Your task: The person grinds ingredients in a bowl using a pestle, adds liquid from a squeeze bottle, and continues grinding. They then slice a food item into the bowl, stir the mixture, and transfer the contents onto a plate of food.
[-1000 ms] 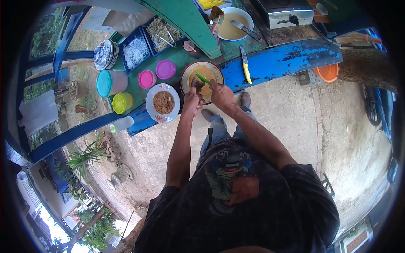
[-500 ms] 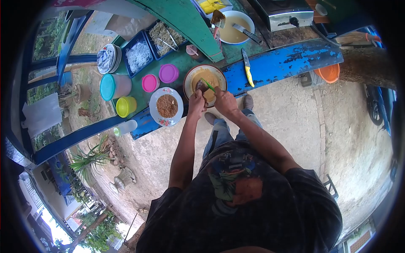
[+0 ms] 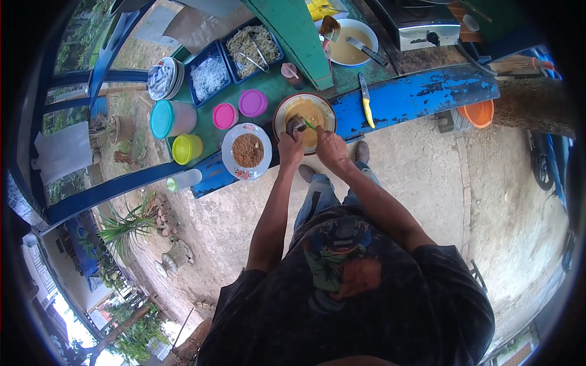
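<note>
Head view, left hand (image 3: 291, 150) gripping one dark object (image 3: 296, 124), right hand (image 3: 331, 149) one green tool (image 3: 309, 124)

Honestly, we can't read any text, brand or number here. The print on the dark T-shirt (image 3: 342, 262) has no lettering we can make out, and if the portable stove's silver front (image 3: 415, 36) or the yellow stuff up top (image 3: 325, 8) carries any, it's too small for us.
</note>
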A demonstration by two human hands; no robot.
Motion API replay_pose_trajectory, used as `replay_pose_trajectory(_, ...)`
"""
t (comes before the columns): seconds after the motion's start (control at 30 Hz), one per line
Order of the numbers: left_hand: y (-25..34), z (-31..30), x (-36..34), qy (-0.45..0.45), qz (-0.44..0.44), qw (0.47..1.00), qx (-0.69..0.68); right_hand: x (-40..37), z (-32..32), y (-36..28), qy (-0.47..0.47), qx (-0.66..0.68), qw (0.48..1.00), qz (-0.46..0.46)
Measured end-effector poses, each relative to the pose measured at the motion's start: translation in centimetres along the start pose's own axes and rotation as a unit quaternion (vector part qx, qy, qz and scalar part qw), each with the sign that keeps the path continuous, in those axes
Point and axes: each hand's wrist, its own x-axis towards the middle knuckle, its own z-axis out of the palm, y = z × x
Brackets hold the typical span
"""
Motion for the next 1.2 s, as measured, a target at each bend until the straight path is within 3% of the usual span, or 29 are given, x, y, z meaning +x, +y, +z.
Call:
replay_pose_trajectory(0.07,0.7,-0.9,-0.8,0.001,0.006,1.000,0.007,0.7,0.8,0.9,-0.030,0.018,0.999,0.042)
replay_pose_trajectory(0.1,0.7,-1.1,-1.0,0.022,0.057,0.998,0.025,0.8,0.4,0.4,-0.029,0.016,0.999,0.039)
replay_pose_trajectory(0.13,0.9,-1.5,-1.2,0.043,0.107,0.992,0.044,0.6,-0.1,-0.3,0.015,0.032,0.999,0.030)
replay_pose_trajectory(0.17,0.9,-1.7,-1.6,0.043,0.103,0.993,0.043,0.0,-0.5,-1.0,0.056,0.048,0.997,0.024)
replay_pose_trajectory(0.27,1.4,-2.1,-2.1,0.004,0.103,0.993,0.052,1.4,1.3,0.5,-0.010,0.014,0.999,0.039)
replay_pose_trajectory(0.43,-0.5,-1.9,-1.1,0.029,0.233,0.968,0.087,0.5,-0.5,-0.6,0.003,0.027,0.999,0.039)
replay_pose_trajectory(0.57,-0.1,-2.7,-1.2,0.027,0.224,0.965,0.132,2.1,0.5,1.1,-0.005,-0.002,0.999,0.044)
replay_pose_trajectory(0.63,0.7,-3.6,-2.1,0.016,0.213,0.945,0.247,1.9,-1.3,0.1,0.016,0.017,1.000,0.020)
replay_pose_trajectory(0.7,0.6,-3.9,-1.7,0.019,0.245,0.934,0.258,1.6,-1.9,0.2,0.030,0.033,0.999,-0.002)
replay_pose_trajectory(0.77,0.3,-4.1,-1.3,0.026,0.282,0.921,0.269,2.8,-0.8,1.9,-0.029,-0.038,0.999,0.023)
replay_pose_trajectory(0.83,0.2,-4.4,-0.5,0.042,0.356,0.896,0.262,3.1,-2.7,0.6,-0.017,-0.022,1.000,0.008)
replay_pose_trajectory(0.87,-0.1,-4.6,-0.4,0.038,0.354,0.897,0.263,2.4,-3.4,0.0,-0.014,-0.005,1.000,0.000)
replay_pose_trajectory(0.93,0.2,-5.0,0.1,0.039,0.424,0.856,0.293,3.0,-2.9,1.4,-0.033,-0.042,0.999,0.005)
replay_pose_trajectory(1.07,0.4,-5.6,0.7,0.054,0.465,0.831,0.301,3.0,-5.1,0.6,-0.050,-0.055,0.997,-0.013)
replay_pose_trajectory(1.13,0.6,-5.8,0.6,0.048,0.500,0.791,0.349,2.8,-4.5,1.8,-0.069,-0.073,0.995,-0.003)
replay_pose_trajectory(1.2,1.4,-6.1,1.0,0.046,0.501,0.795,0.340,4.1,-5.1,1.8,-0.071,-0.094,0.993,-0.002)
